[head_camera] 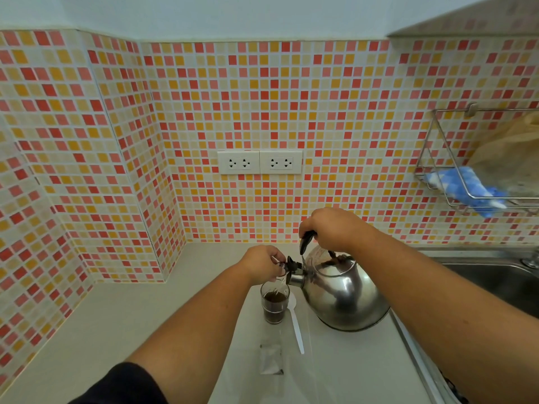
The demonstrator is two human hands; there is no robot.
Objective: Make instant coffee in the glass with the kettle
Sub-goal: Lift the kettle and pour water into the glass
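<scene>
A shiny steel kettle (344,295) is tilted to the left over a small glass (274,304) on the pale counter (116,330). Water runs from its spout into the glass, which holds dark brown coffee. My right hand (335,228) grips the kettle's black handle from above. At the spout, my left hand (264,262) pinches the black spout cap and holds it up. A white plastic spoon (296,325) lies just right of the glass. An empty clear sachet (271,358) lies in front of the glass.
A steel sink (495,275) sits to the right of the kettle. Above it a wire rack (443,170) on the wall holds a blue cloth and a bag. Two double sockets (259,162) are on the mosaic-tiled wall behind. The tiled wall juts out at the left.
</scene>
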